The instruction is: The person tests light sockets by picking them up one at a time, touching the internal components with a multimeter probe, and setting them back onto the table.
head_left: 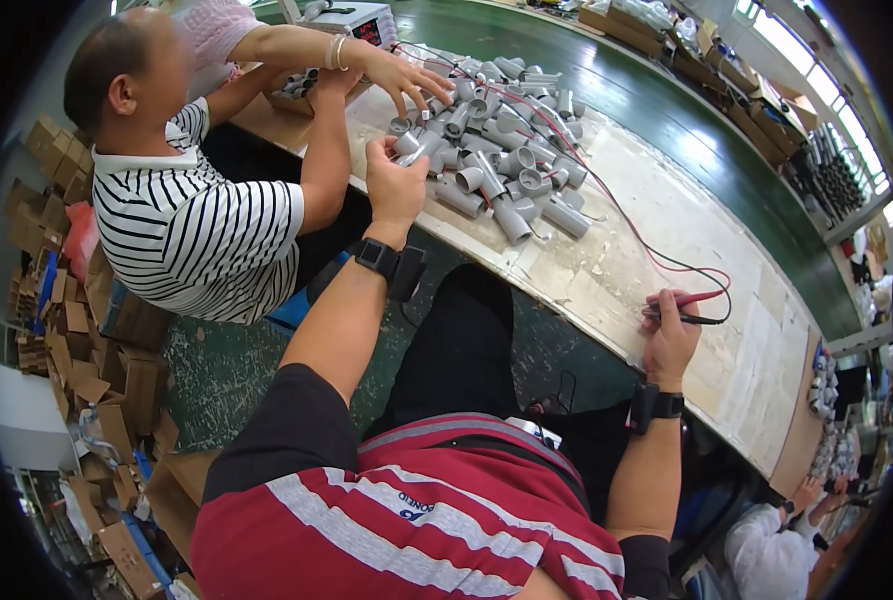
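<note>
Near the worktop (606, 290) edge, the left hand (394, 180) grips one grey tube (413, 150) beside the heap (506, 140), while the right hand (669, 335), on bare worktop, pinches two probes (681, 308).

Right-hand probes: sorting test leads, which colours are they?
One red and one black probe, clearest in the head view.

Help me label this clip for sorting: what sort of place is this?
Probably a small factory or assembly workshop. A pile of grey plastic tubes covers a long worn workbench, the right hand holds red and black test probes, and cardboard scraps litter the floor.
</note>
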The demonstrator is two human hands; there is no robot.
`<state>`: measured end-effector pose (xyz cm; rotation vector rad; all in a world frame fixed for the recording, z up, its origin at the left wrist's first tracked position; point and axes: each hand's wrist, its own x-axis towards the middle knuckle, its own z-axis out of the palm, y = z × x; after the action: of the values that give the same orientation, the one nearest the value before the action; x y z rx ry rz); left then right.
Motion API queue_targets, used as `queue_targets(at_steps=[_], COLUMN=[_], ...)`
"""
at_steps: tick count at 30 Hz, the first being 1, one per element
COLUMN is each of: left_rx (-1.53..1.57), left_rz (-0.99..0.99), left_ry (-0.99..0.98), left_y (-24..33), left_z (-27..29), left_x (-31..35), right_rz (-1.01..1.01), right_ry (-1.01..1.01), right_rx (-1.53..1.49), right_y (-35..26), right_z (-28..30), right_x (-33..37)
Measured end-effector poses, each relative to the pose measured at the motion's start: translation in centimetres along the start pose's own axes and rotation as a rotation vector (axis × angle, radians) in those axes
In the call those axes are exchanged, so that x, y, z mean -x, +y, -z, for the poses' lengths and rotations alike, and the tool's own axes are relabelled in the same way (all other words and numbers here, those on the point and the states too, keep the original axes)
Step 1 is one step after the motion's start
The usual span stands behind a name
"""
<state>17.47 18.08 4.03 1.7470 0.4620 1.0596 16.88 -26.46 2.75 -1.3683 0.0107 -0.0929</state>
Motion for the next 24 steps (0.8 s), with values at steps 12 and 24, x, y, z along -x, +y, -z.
queue_targets(at_steps=[12, 24], left_rx=[-0.481, -0.262], left_rz=[-0.519, -0.534], left_ry=[-0.158, -0.601], left_y=[-2.8, -10.1], left_z=[-5.0, -6.7], left_x=[-8.0, -11.7], right_rz=[-0.007, -0.073], right_ry=[0.048, 0.035], right_rx=[0.096, 0.058], right_y=[-0.9, 0.1], right_z=[0.3, 0.1], right_x=[0.1, -0.2])
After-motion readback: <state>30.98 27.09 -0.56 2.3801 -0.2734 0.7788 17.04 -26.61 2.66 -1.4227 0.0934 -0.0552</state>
